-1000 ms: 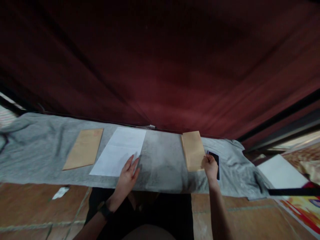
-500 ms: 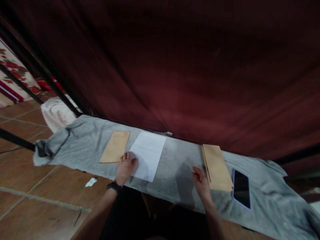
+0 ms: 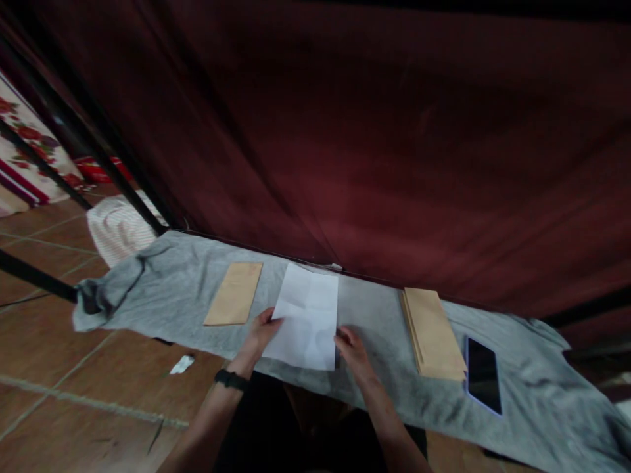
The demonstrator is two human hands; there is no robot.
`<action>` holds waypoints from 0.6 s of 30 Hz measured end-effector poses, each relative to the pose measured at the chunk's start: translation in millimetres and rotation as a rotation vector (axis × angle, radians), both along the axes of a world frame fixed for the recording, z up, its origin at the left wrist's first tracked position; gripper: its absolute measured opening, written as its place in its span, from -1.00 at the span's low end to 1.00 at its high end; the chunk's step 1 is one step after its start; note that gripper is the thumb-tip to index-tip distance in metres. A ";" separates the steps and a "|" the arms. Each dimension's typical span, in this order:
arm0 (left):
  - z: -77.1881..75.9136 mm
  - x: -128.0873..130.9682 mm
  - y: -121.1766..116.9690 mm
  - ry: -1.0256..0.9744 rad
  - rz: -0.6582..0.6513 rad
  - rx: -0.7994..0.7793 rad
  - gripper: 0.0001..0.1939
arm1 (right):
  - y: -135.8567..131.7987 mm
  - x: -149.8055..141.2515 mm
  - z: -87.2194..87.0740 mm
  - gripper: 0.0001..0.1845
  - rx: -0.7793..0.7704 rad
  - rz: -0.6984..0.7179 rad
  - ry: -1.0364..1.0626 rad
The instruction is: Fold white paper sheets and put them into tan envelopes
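Between my hands is a white sheet of paper [image 3: 306,316] with faint fold creases, above the grey cloth [image 3: 377,312]. My left hand [image 3: 261,330] grips its left edge, thumb on top, with a dark band on the wrist. At the lower right edge, my right hand [image 3: 351,349] is closed on the paper, its fingertips partly hidden. A brown envelope [image 3: 234,293] lies flat to the left of the sheet. Off to the right sits a stack of brown envelopes [image 3: 436,334].
A phone [image 3: 484,376] in a pale purple case lies right of the stack. Behind the cloth hangs a dark red curtain [image 3: 345,164]. Black metal bars [image 3: 37,279] stand at the left, near a striped cloth [image 3: 121,226]. A white scrap [image 3: 182,364] is on the tiled floor.
My right hand has moved left from beside the envelope stack to the sheet's right edge. My left hand now grips the left edge, and the sheet has turned and shifted slightly right.
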State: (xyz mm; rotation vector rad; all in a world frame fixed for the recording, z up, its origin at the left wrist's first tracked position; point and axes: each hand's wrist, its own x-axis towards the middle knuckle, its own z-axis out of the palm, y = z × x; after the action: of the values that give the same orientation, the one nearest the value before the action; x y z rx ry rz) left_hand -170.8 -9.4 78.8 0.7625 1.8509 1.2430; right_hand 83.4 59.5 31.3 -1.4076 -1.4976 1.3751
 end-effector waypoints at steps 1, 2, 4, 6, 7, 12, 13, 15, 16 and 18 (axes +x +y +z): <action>2.1 5.8 -2.9 -0.051 -0.006 0.021 -0.54 | -0.5 4.8 4.9 -0.66 -0.007 0.004 0.019; 4.9 11.3 -5.3 -0.112 -0.013 0.042 -0.51 | -1.4 10.0 10.3 -0.70 -0.014 0.009 0.042; 11.5 22.1 -8.1 -0.249 -0.026 0.082 -0.46 | -3.7 21.5 21.6 -0.73 -0.014 0.011 0.090; 16.6 33.3 -7.6 -0.354 -0.040 0.115 -0.42 | -6.2 34.6 31.4 -0.72 0.008 -0.015 0.124; 17.7 39.5 -6.1 -0.383 -0.051 0.130 -0.41 | -7.4 41.7 34.8 -0.71 0.025 -0.032 0.134; 3.0 75.4 14.4 -0.280 -0.156 0.167 -0.42 | -11.2 80.5 28.0 -0.61 0.101 -0.132 0.080; -2.6 82.3 20.2 -0.201 -0.178 0.153 -0.45 | -11.7 87.9 22.7 -0.59 0.103 -0.149 0.066; -13.4 93.6 30.8 -0.031 -0.205 0.106 -0.50 | -13.1 101.7 10.9 -0.54 0.112 -0.166 0.021; -17.8 97.6 34.7 0.040 -0.213 0.078 -0.51 | -14.0 108.1 5.3 -0.53 0.128 -0.169 -0.018; -23.1 101.9 38.3 0.114 -0.214 0.041 -0.49 | -16.7 119.4 -3.7 -0.53 0.203 -0.186 -0.128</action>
State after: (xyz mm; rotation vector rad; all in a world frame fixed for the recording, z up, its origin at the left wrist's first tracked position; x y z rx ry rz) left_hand -68.9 28.9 55.7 1.0436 1.7840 1.1226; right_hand 202.7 42.8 27.6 -1.4858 -1.4979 1.0074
